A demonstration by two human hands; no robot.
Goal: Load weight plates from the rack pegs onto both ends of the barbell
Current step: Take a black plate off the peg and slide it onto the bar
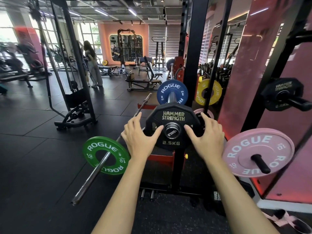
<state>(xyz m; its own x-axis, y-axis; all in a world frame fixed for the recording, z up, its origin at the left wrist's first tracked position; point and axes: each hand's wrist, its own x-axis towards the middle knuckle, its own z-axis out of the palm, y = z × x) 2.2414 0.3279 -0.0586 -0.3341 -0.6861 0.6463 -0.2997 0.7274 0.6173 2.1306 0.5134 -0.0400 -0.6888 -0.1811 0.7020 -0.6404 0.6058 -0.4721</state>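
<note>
A black 2.5 kg Hammer Strength plate [172, 119] sits on the near sleeve of the racked barbell [171, 131], whose end cap pokes through its hole. My left hand [140, 137] grips the plate's left rim, thumb on the face. My right hand [206, 135] grips the right rim the same way. Behind it on the same sleeve is a blue Rogue plate [172, 88]. To the right, rack pegs carry a pink Rogue plate [253, 149], a black plate [282, 90] and a yellow plate [216, 92].
A second bar [94, 174] with a green Rogue plate [104, 151] slants across the floor at my left. Black rack uprights [194, 65] stand just behind the plate. A cable machine [74, 92] stands farther left, and a person [92, 63] is beyond it.
</note>
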